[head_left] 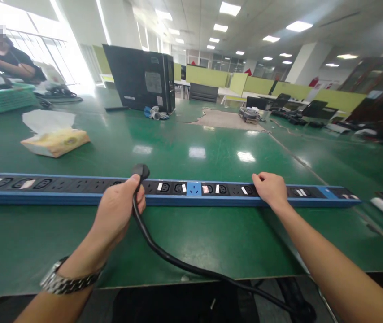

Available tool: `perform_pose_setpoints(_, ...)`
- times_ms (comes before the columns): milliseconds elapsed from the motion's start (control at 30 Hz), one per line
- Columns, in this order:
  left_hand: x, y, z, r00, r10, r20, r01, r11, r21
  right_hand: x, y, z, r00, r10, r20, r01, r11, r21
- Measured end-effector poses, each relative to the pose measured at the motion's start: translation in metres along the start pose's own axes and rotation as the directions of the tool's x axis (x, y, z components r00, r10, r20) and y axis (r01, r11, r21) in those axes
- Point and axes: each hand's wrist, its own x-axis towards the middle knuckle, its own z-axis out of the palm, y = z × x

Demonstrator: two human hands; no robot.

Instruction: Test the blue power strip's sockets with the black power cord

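A long blue-and-black power strip (60, 190) lies across the green table (211, 233), running left to right. My left hand (119, 211) grips a black power cable (178, 264) just below its plug (141, 171), which sits at the strip's sockets near the middle. The cable trails down over the table's front edge to the right. My right hand (271, 188) rests fingers-down on top of the strip, right of a bright blue socket (193, 189). A metal watch is on my left wrist.
A tissue pack (55, 141) lies at the left. A black computer tower (141, 78) stands at the back middle, with a green basket (3, 96) and a seated person (6, 58) at far left. A worn patch (225, 120) marks the table; grey objects lie at the right edge.
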Motion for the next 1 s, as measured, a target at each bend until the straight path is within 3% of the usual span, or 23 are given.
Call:
perform_pose_setpoints(67, -0.003, 0.008, 0.016, 0.997, 0.035, 0.069, -0.037, 0.999, 0.032, 0.000, 0.000, 0.000, 1.000, -0.003, -0.007, 0.003, 1.000, -0.006)
perform_pose_setpoints(200, -0.006, -0.003, 0.056, 0.947, -0.169, 0.273, 0.113, 0.972, 0.208, 0.000, -0.001, 0.000, 1.000, 0.000, -0.004, 0.000, 1.000, -0.018)
perform_pose_setpoints(333, -0.007, -0.021, 0.080, 0.916, -0.257, 0.306, 0.209, 0.961, 0.180, 0.000, -0.002, -0.001, 1.000, 0.002, 0.004, -0.002, 1.000, -0.015)
perform_pose_setpoints(533, -0.009, -0.021, 0.088, 0.888, -0.332, 0.320, 0.317, 0.943, 0.097, -0.002, -0.003, -0.002, 1.000, 0.004, 0.004, -0.003, 1.000, -0.022)
perform_pose_setpoints(733, -0.006, -0.023, 0.090, 0.932, -0.286, 0.222, 0.264, 0.957, 0.124, -0.003, -0.004, -0.002, 1.000, 0.020, 0.013, -0.020, 0.999, -0.030)
perform_pose_setpoints(1000, -0.007, -0.028, 0.091, 0.920, -0.301, 0.251, 0.275, 0.952, 0.133, -0.002, -0.003, -0.001, 1.000, 0.029, 0.007, -0.029, 1.000, -0.004)
